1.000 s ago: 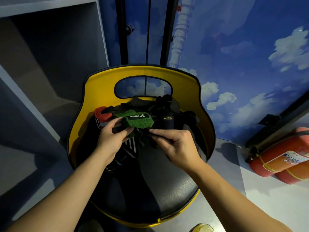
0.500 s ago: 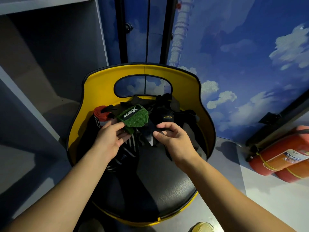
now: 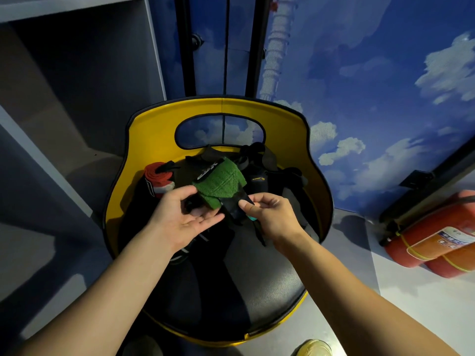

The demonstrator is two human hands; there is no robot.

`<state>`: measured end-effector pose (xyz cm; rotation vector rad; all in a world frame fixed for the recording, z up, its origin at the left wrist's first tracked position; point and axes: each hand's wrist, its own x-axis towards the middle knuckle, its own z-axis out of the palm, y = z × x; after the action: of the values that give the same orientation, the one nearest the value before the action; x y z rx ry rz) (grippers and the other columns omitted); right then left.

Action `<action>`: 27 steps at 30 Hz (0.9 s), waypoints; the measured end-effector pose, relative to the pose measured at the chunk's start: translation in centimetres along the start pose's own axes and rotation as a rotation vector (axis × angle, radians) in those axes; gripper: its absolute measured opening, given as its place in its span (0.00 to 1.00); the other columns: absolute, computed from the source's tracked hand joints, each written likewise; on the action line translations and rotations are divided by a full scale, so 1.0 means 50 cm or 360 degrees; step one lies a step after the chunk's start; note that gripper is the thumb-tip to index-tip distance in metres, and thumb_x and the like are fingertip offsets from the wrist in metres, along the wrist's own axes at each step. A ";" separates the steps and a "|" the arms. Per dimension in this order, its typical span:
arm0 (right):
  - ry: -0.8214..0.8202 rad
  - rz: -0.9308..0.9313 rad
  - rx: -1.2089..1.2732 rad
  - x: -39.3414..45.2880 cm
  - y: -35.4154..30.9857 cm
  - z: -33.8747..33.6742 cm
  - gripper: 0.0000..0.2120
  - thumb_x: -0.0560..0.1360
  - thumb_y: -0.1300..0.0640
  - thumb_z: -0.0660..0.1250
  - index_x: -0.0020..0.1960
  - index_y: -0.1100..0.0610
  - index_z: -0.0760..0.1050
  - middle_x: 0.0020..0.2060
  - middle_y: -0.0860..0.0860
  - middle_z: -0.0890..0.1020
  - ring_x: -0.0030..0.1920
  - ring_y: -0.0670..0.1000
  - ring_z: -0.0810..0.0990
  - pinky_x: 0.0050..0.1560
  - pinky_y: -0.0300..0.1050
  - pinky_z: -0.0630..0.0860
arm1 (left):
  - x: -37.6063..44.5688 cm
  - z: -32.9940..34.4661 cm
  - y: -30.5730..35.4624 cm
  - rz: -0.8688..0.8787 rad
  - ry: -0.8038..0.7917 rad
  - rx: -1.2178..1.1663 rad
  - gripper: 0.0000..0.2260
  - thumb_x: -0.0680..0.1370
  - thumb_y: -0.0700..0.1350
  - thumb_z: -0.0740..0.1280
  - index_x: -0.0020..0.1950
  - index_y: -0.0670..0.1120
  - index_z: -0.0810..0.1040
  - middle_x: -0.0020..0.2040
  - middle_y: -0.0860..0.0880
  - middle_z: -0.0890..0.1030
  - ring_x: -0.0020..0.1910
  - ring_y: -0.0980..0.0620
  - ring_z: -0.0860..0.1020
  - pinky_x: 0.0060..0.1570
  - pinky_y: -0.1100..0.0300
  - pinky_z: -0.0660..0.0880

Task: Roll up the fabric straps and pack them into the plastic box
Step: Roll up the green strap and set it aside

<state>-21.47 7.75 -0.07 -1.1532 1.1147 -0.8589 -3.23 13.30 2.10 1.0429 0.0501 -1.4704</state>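
A green fabric strap [image 3: 221, 183] with a black logo tab is held above the black seat of a yellow chair [image 3: 154, 129]. My left hand [image 3: 185, 217] lies palm up and holds the strap's lower green end between thumb and fingers. My right hand [image 3: 267, 214] pinches the strap's black tail [image 3: 232, 205] between thumb and forefinger. A rolled red strap [image 3: 158, 177] lies at the seat's back left. Several black straps [image 3: 267, 173] are piled at the back of the seat. No plastic box is in view.
A grey shelf unit [image 3: 77, 98] stands at the left. Behind the chair is a blue wall with painted clouds [image 3: 359, 73]. Two red fire extinguishers [image 3: 437, 240] lie on the floor at the right. A shoe tip [image 3: 312, 348] shows at the bottom edge.
The green strap has been lifted and turned more upright. My right hand moved in and took the black tail. My left hand turned palm up under the strap.
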 end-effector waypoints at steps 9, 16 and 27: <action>-0.0133 -0.0110 0.0164 -0.008 -0.002 -0.006 0.06 0.74 0.61 0.75 0.43 0.61 0.79 0.31 0.46 0.81 0.31 0.40 0.77 0.37 0.32 0.72 | -0.014 0.006 0.002 -0.0216 -0.0174 0.0087 0.13 0.72 0.43 0.68 0.54 0.40 0.80 0.49 0.35 0.82 0.48 0.38 0.80 0.59 0.32 0.72; -0.0176 0.0152 0.0305 -0.011 -0.022 -0.005 0.18 0.66 0.52 0.77 0.48 0.60 0.74 0.33 0.53 0.74 0.27 0.44 0.70 0.28 0.33 0.69 | -0.023 0.007 0.016 -0.0223 -0.0261 0.0129 0.16 0.69 0.43 0.69 0.55 0.39 0.81 0.47 0.34 0.83 0.47 0.37 0.81 0.56 0.33 0.74; -0.0527 0.0425 0.0846 -0.024 -0.045 -0.012 0.14 0.70 0.54 0.64 0.53 0.58 0.77 0.50 0.54 0.82 0.57 0.55 0.78 0.65 0.51 0.71 | -0.014 0.006 0.006 0.0191 -0.0368 0.0685 0.13 0.78 0.35 0.63 0.59 0.46 0.79 0.51 0.43 0.86 0.49 0.38 0.84 0.61 0.36 0.75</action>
<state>-22.27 8.22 2.40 -0.6532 0.6872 -0.6680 -3.31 13.61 2.88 1.1852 -0.5054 -1.5161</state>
